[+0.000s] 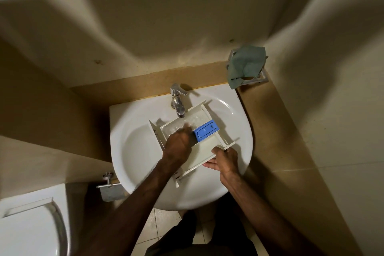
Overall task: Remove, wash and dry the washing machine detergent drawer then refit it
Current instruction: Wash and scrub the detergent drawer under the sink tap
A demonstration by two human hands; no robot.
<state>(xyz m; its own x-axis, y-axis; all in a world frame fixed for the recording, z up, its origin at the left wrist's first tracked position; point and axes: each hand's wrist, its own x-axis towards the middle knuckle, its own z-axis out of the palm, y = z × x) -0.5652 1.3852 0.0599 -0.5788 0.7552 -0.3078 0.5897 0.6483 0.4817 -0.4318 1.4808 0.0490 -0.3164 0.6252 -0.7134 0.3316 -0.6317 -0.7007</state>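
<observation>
A white plastic detergent drawer (204,147), with a blue insert (206,131), is held tilted over the washbasin (133,151) under the running tap (178,102). It is judged light, rigid and slippery when wet. Its near edge is pinched by the right hand (225,159); the left hand (177,143) is pressed inside, its fingers blurred. A green cloth (245,65) is draped over a wall holder beyond.

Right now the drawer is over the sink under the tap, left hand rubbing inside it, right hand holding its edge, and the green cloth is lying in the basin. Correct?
Not quite. The green cloth is not in the basin; the head view shows it draped over a wall holder right of the tap. The rest holds: drawer over the sink, left hand inside it, right hand holding its edge.
</observation>
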